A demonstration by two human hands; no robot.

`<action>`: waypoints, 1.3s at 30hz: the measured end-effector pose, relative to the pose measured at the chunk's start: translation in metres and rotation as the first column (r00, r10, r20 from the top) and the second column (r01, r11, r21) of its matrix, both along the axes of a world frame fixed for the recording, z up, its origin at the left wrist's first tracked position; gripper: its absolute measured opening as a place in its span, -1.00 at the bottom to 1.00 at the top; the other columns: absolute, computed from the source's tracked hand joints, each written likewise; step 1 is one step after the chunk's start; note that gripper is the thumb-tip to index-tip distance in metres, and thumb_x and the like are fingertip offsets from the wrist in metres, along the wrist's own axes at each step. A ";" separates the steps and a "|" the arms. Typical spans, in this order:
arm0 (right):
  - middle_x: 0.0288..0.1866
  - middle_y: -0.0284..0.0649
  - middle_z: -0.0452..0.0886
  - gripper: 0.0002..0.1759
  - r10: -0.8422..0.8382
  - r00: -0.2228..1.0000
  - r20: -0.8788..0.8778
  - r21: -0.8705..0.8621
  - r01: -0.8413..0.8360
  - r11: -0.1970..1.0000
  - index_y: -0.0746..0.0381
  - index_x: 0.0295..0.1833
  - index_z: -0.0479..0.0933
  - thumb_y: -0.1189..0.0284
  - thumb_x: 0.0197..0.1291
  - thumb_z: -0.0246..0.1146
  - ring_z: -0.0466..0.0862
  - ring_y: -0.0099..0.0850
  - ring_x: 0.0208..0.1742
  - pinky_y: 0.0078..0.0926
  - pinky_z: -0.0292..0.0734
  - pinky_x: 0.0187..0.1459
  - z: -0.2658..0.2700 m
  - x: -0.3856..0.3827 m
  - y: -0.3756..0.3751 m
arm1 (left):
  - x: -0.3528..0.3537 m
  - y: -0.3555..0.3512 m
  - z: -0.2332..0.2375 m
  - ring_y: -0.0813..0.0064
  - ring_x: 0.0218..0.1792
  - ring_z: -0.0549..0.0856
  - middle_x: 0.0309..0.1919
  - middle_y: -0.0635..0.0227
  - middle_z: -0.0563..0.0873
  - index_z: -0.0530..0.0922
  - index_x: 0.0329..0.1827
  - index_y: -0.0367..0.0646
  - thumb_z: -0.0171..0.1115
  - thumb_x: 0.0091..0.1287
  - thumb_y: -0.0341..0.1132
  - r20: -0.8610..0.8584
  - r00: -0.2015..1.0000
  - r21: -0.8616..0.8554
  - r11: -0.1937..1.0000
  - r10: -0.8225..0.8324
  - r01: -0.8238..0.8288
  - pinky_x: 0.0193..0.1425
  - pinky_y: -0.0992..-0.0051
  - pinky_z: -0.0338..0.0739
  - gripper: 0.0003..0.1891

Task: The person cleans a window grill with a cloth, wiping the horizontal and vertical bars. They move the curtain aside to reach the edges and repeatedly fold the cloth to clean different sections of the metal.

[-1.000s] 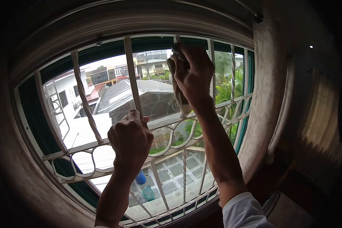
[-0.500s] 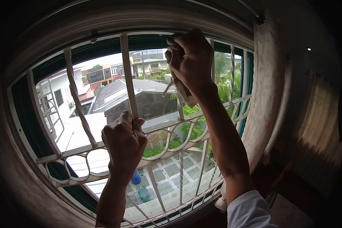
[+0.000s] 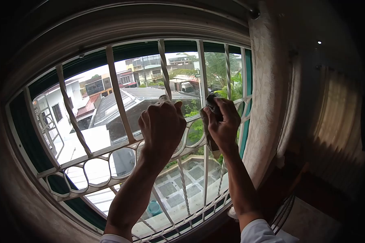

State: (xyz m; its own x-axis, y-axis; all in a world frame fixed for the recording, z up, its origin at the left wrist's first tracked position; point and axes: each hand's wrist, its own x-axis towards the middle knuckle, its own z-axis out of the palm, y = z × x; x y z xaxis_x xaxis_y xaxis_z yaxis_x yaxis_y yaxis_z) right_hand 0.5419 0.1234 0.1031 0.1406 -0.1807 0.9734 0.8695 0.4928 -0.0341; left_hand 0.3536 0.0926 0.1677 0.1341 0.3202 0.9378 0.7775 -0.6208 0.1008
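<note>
Dim room [image 3: 304, 28], pale patterned curtain [image 3: 267, 85], softly lit far curtain [image 3: 336, 117], grey roof [image 3: 107, 110] outside, tiled yard [image 3: 195, 174] below

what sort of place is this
Probably an upstairs room in a home: a white window grille looks down on a tiled yard and across to a grey roof, with a patterned curtain hanging beside the window.

**Bright Centre, Dark Rim**

Daylight through the window [image 3: 144, 104] burns out a pale patch [image 3: 99, 139] at centre left and leaves the left hand [image 3: 161, 124] and right hand [image 3: 224, 122] shadowed. Wide-angle distortion bows the window's edges; corners sink to black.
</note>
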 end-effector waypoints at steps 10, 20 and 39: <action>-0.22 -0.07 0.62 -0.77 -0.081 0.992 0.096 0.238 0.056 0.970 0.25 -0.13 0.61 0.61 0.06 0.40 0.63 -0.04 -0.17 -0.09 0.57 -0.16 0.134 0.009 0.050 | 0.011 0.034 -0.018 0.15 -0.49 0.82 -0.48 0.08 0.81 0.64 -0.23 -0.27 0.37 0.32 -0.47 0.189 0.976 0.073 0.993 -0.108 0.096 -0.35 0.26 0.64 -0.93; -0.28 -0.02 0.51 -0.71 -0.089 0.980 0.180 0.212 0.050 0.976 0.29 -0.19 0.52 0.67 -0.03 0.42 0.61 -0.02 -0.26 -0.07 0.55 -0.24 0.095 0.016 0.045 | 0.009 0.042 -0.016 0.19 -0.49 0.82 -0.50 0.06 0.79 0.60 -0.32 -0.28 0.31 0.29 -0.58 0.217 0.938 0.079 0.963 -0.269 0.258 -0.33 0.27 0.64 -0.94; -0.19 -0.04 0.64 -0.71 -0.089 0.995 -0.045 -0.115 0.083 0.990 0.34 -0.11 0.60 0.58 0.06 0.50 0.68 -0.02 -0.12 -0.13 0.60 -0.05 0.000 0.101 0.026 | 0.111 0.026 -0.011 -0.03 -0.41 0.82 -0.52 -0.01 0.77 0.65 -0.20 -0.29 0.34 0.39 -0.35 -0.037 0.996 -0.158 0.984 -0.085 0.078 -0.31 0.11 0.68 -0.85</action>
